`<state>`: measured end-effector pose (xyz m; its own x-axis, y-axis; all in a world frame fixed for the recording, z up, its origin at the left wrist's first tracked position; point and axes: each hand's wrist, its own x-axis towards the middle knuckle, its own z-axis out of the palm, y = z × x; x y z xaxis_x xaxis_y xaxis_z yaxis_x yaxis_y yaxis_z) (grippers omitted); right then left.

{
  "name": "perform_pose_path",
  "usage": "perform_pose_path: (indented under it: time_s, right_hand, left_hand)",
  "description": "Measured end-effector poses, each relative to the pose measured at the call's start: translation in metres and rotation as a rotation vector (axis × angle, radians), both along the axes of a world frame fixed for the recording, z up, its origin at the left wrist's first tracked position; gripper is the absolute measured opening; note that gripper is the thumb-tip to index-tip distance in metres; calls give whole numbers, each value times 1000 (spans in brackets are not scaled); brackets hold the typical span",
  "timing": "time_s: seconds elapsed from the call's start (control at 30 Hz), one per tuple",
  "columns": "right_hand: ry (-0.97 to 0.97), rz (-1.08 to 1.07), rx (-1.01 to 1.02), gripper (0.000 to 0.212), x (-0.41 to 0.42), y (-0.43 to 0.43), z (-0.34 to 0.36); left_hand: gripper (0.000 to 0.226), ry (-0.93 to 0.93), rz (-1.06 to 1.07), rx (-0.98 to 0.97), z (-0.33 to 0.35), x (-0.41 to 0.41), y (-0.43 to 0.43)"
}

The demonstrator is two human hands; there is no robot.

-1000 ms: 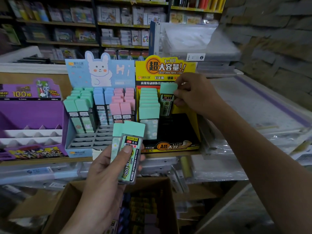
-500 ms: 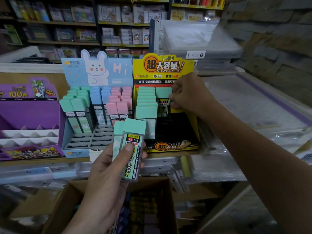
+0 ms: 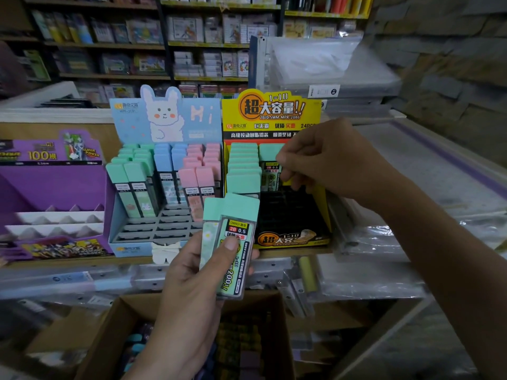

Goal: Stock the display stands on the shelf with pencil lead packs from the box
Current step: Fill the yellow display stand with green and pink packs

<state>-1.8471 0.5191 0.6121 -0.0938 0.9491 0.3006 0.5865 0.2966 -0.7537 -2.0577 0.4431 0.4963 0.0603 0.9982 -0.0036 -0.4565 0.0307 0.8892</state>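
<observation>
Closest is the box [image 3: 115, 305], low down under the shelf [image 3: 82, 260]. It is too dark to tell what is inside it.

Just above it, the left hand [image 3: 189, 292] holds two packs [image 3: 233, 242] with their mint tops up. The thumb presses on the front one.

Next comes the front edge of the shelf, with three stands on it. The purple stand [image 3: 55, 187] is at the left, the blue stand [image 3: 164, 116] is in the middle and the yellow stand [image 3: 274, 111] is at the right.

The right hand [image 3: 329, 157] is at the back of the yellow stand. Its curled fingers pinch one pack [image 3: 270, 171] by its side. That pack stands in the right row, beside a full row of mint tops. The rest of the right row is bare black slots.

What could go wrong? I think the pack could sit crooked in its slot. Then it may lean and fall forward into the bare slots. A hard push could slide the light card stand along the shelf. The two waiting packs could slip too, as mostly the thumb holds them, and they would drop into the box.

Far behind are more shelves of shop goods.
</observation>
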Motion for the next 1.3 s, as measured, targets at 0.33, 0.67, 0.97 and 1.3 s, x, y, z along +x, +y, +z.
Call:
perform_pose_path:
  time_s: [0.33,0.67,0.97,1.3]
  right_hand:
    - [-33,284,-205,25,1,-11,-13]
    - [18,405,-316,16,6,-15,-17]
    - [267,189,-150,25,29,2,8]
    - [93,-49,-6,8,26,35,3]
  left_hand:
    - [34,-10,-30,68,-7,15,0]
    - [33,-25,-71,110,-9,21,1]
    - [23,-113,16,94,-13,9,10]
    - [33,6,102,174,-14,-5,18]
